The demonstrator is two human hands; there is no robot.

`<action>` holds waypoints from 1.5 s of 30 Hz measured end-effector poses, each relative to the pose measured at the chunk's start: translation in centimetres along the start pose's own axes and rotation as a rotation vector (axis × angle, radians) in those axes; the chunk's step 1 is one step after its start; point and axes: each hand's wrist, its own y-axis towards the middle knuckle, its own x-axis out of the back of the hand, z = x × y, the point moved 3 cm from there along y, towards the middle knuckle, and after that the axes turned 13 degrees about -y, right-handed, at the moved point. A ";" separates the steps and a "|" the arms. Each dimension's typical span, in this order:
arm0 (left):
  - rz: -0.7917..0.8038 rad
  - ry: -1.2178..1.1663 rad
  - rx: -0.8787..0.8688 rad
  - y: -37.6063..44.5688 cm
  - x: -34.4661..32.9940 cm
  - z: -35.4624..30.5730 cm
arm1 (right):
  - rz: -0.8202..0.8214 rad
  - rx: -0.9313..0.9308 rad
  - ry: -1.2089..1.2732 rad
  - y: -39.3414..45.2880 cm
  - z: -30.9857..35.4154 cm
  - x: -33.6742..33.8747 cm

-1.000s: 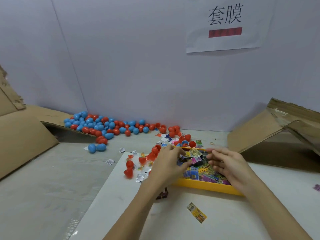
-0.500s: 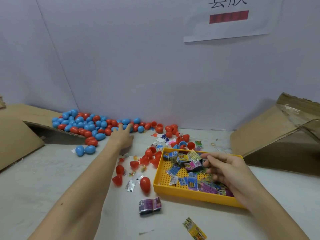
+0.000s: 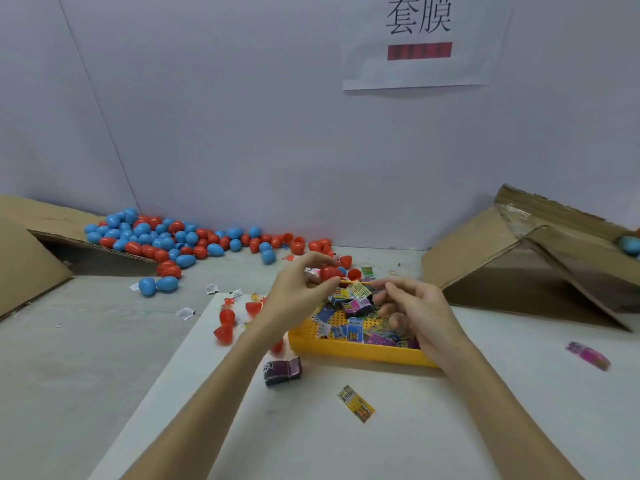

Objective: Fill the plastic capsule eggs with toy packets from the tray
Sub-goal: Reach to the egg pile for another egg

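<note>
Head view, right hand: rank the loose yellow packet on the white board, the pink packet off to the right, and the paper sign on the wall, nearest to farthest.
From the right hand, over the yellow tray:
1. Loose yellow packet, on the board below the tray.
2. Pink packet, far right of the table.
3. Paper sign, high on the back wall.

Left hand (image 3: pixel 299 289) pinches something; right hand (image 3: pixel 414 311) hovers, fingers loosely curled.

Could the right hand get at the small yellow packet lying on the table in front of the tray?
Probably yes: the flat yellow printed packet lies alone on bare white tabletop, nothing covering it, and the right hand hovers above the yellow plastic tray nearby.
</note>
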 end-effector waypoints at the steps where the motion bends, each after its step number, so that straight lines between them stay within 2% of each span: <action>1: 0.013 -0.094 -0.010 -1.1 -1.5 -0.3 | 0.004 0.030 -0.026 -0.3 0.3 -0.1; 3: -0.008 -0.170 -0.051 -2.5 -3.7 -0.5 | 0.032 0.102 -0.075 -0.9 0.6 -0.3; 5: -0.048 -0.129 -0.114 -3.1 -4.7 -0.5 | 0.051 0.173 -0.145 -1.4 0.8 -0.3; 9: -0.059 -0.112 -0.143 -3.5 -4.4 -0.1 | -0.002 0.235 -0.273 -1.4 0.8 -0.4; 14: 0.020 -0.028 -0.172 -3.8 -4.5 0.0 | -0.033 0.225 -0.299 -1.1 0.3 -0.7; 22: 0.000 -0.012 -0.160 -3.9 -4.5 0.1 | -0.028 0.246 -0.344 -1.0 0.4 -0.7; 25: -0.005 -0.007 -0.207 -4.0 -4.6 -0.2 | -0.040 0.270 -0.350 -1.0 0.3 -0.8; 27: -0.067 0.021 -0.257 -4.1 -4.3 -0.2 | -0.064 0.266 -0.370 -0.8 0.1 -0.8; 31: -0.209 0.108 -0.307 -3.8 -3.0 0.0 | -0.024 0.245 -0.627 -0.4 -0.7 -1.2; 36: -0.256 0.150 -0.288 -3.7 -2.4 0.6 | 0.039 0.162 -0.907 0.1 -0.9 -2.3; 39: -0.231 0.155 -0.282 -3.6 -2.7 0.7 | 0.066 0.111 -0.915 0.4 -0.8 -2.4; 45: -0.202 0.160 -0.279 -3.6 -2.7 0.7 | 0.034 0.195 -0.906 -0.1 -0.6 -2.3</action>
